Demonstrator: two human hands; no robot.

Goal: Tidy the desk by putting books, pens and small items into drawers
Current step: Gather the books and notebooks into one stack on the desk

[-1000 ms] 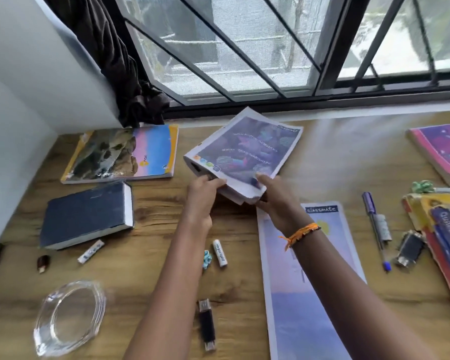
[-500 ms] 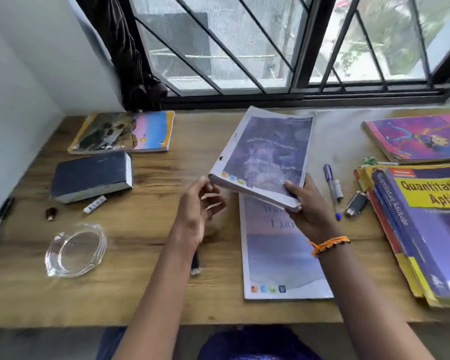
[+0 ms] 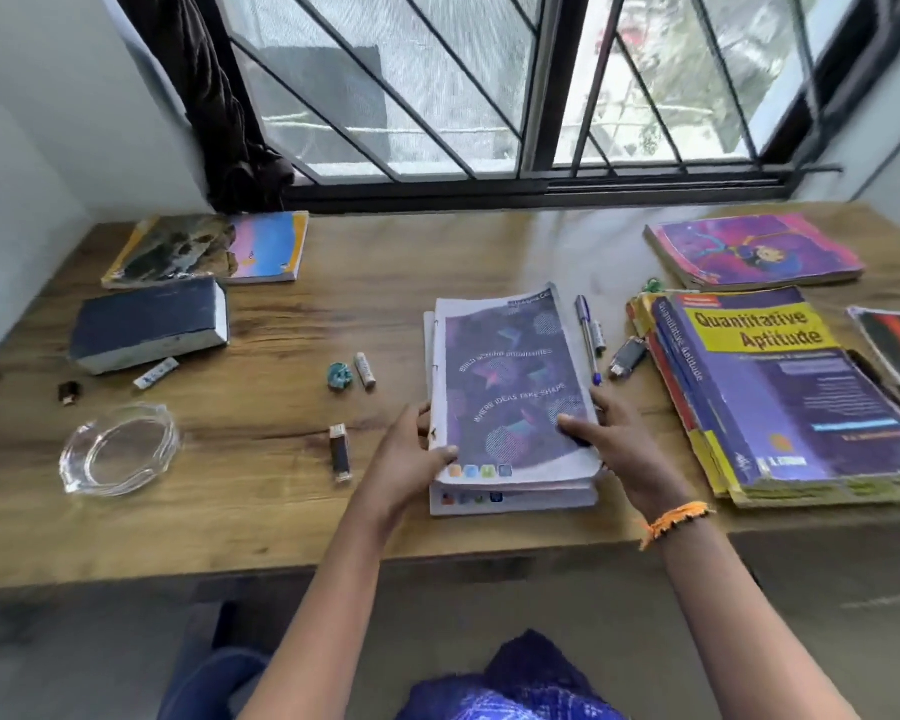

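Notebooks (image 3: 510, 402), two stacked at frame centre on the desk (image 3: 261, 517), are gripped at their sides by the left hand (image 3: 411, 459) and right hand (image 3: 619, 449). Nothing looks stowed: pen (image 3: 587, 335), textbooks (image 3: 780, 387), USB stick (image 3: 340, 452) remain; no drawer visible.

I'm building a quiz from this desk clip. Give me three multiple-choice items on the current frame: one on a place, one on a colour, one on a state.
1. Where does the glass dish lie?
A. desk's left part
B. on the blue book
C. by the window

2. What colour is the wristband?
A. green
B. orange
C. white

3. What are the hands doing?
A. both hang idle
B. both hold the notebook at its sides
C. one lifts the pen

Answers: 1 A, it sits on bare wood at the left. 2 B, orange on the right wrist. 3 B, left hand and right hand flank the notebook, thumbs on its cover.
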